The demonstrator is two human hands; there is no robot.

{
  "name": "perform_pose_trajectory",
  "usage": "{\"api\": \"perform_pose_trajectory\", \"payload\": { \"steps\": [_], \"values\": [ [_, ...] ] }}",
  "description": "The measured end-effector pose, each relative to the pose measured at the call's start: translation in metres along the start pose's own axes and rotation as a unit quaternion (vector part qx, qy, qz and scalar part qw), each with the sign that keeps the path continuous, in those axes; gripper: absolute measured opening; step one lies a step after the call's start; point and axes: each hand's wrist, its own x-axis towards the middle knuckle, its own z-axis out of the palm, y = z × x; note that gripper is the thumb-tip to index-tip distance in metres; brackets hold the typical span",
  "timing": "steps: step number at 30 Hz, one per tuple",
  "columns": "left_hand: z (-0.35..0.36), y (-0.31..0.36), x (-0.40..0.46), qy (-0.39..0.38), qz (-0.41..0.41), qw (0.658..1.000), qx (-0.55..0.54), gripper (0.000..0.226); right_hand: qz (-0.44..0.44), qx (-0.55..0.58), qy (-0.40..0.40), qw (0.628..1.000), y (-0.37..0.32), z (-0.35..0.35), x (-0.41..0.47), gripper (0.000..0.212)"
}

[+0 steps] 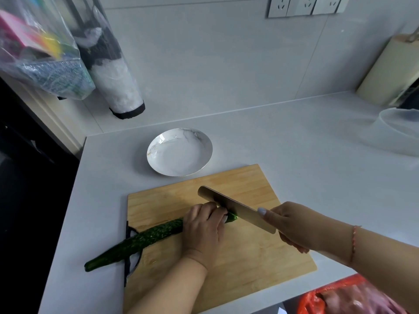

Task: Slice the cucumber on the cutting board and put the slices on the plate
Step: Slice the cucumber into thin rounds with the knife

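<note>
Slicing stage: we judge this the very first cut, since we see no slices on the cutting board [260,245] and none on the plate [163,165].
Cucumber: the cucumber [147,236] lies slantwise across the board's left part, its tail hanging past the left edge over the counter [306,137], its near end under the blade.
Left hand: our left hand [204,225] curls over the cucumber close to the cut end, fingertips tucked just beside the blade.
Right hand: our right hand [292,225] is wrapped tight round the handle of the knife [235,208], forefinger along the spine.
Blade: set on the cucumber's tip; how deep it has gone we cannot tell.
Next move: we think a straight press down, knuckles guiding the blade, then shifting the left hand back.
Plate: waits just beyond the board's far edge.
</note>
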Motion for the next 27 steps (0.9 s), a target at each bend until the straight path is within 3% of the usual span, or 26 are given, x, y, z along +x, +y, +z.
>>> {"api": "perform_pose_trajectory", "payload": {
  "steps": [16,21,27],
  "values": [
    [-0.004,0.004,0.001,0.000,-0.009,1.000,0.000,0.012,0.001,0.030,0.010,0.999,0.000,0.018,0.031,0.053],
    [-0.003,0.003,0.002,0.005,-0.006,1.000,0.005,0.014,0.000,0.015,-0.003,1.000,-0.005,0.010,0.020,0.065],
    [-0.002,0.001,0.002,0.018,0.007,1.000,-0.007,0.013,-0.003,0.014,-0.006,1.000,-0.002,0.002,0.004,0.065]
  ]
}}
